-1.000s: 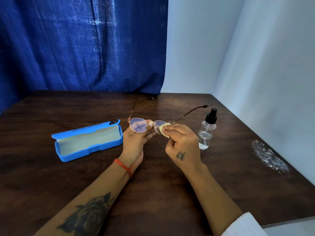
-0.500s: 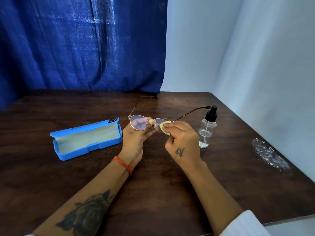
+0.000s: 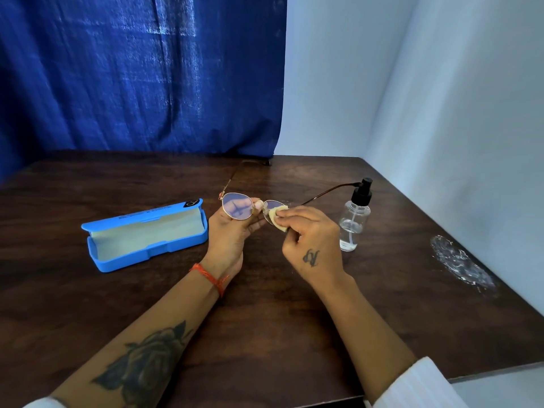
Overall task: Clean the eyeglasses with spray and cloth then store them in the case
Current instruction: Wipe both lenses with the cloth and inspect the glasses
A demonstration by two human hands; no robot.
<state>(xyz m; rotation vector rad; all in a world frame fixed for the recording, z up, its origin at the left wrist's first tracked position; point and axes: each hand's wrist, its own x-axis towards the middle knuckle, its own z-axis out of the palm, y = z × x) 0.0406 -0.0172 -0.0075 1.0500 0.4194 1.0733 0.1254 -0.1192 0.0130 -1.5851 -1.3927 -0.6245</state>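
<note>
Thin metal-framed eyeglasses [image 3: 237,207] are held above the table with their arms unfolded and pointing away from me. My left hand [image 3: 232,231] pinches the frame at the bridge, thumb on top. My right hand [image 3: 309,240] pinches a small pale yellow cloth [image 3: 278,217] against the right lens. A blue glasses case [image 3: 144,235] lies open on the table to the left, its pale lining showing. A clear spray bottle [image 3: 354,222] with a black pump top stands just right of my right hand.
The dark wooden table [image 3: 265,319] meets a white wall on the right and a blue curtain [image 3: 141,75] at the back. A crumpled clear plastic wrapper [image 3: 459,265] lies near the right edge.
The right hand has shifted slightly with the cloth on the right lens. The glasses stay held in the same place; the camera view moved a little.
</note>
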